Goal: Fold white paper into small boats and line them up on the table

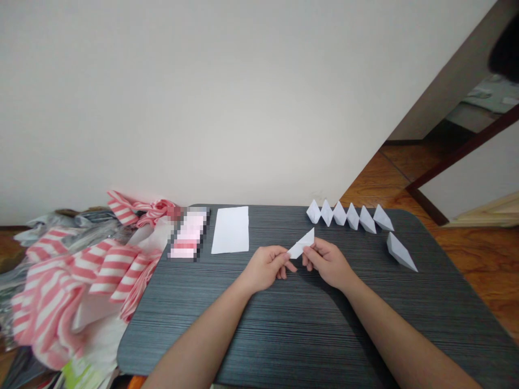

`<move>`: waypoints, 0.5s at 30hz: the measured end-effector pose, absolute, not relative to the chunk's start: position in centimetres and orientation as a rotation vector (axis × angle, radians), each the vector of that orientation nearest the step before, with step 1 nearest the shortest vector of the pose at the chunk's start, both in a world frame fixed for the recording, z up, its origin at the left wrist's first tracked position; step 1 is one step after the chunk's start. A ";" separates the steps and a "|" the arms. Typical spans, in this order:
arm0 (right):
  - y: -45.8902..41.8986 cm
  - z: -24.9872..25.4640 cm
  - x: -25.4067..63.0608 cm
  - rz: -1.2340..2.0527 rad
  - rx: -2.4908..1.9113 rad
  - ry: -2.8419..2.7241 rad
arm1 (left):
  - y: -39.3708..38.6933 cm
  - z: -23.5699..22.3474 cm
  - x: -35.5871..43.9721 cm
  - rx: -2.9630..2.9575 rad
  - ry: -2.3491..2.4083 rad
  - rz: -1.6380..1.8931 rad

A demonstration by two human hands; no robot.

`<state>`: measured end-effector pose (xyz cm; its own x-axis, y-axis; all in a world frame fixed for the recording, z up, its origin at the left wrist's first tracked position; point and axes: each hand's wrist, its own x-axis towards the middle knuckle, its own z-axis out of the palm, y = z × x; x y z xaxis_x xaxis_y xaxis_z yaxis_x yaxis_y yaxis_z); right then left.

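Above the middle of the dark table (267,329), a small folded white paper (300,244) is held up between my two hands. My left hand (267,267) pinches its lower left corner between thumb and fingers. On the other side, my right hand (326,261) grips its lower right part, thumb in front. The paper slants, with one point rising to the upper right. To the right lies a single folded paper boat (400,252), apart from my hands. Several more folded paper boats (339,214) stand in a row along the far edge.
A stack of blank white paper (231,230) lies at the far left of the table, beside a blurred-out pink and white object (188,235). Red-and-white striped cloth (77,275) and plastic bags are heaped left of the table. A wall (227,108) rises behind it.
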<state>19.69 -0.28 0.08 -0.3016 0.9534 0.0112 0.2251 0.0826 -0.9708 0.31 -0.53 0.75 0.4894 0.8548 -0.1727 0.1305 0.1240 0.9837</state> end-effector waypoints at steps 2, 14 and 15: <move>-0.3 0.0 19.7 1.266 -1.192 -1.636 | -0.5 0.5 0.3 1.342 0.951 0.658; -0.5 0.4 19.6 1.302 -1.117 -1.838 | -0.6 0.7 0.6 1.267 0.961 0.861; -0.5 0.4 19.6 1.294 -1.118 -1.860 | -0.6 0.7 0.6 1.255 0.962 0.874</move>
<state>19.59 -0.48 0.42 -0.4611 0.8873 0.0128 0.2961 0.1674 -0.9404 0.63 -0.63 0.69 0.3612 0.9268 -0.1032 -0.0138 0.1160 0.9932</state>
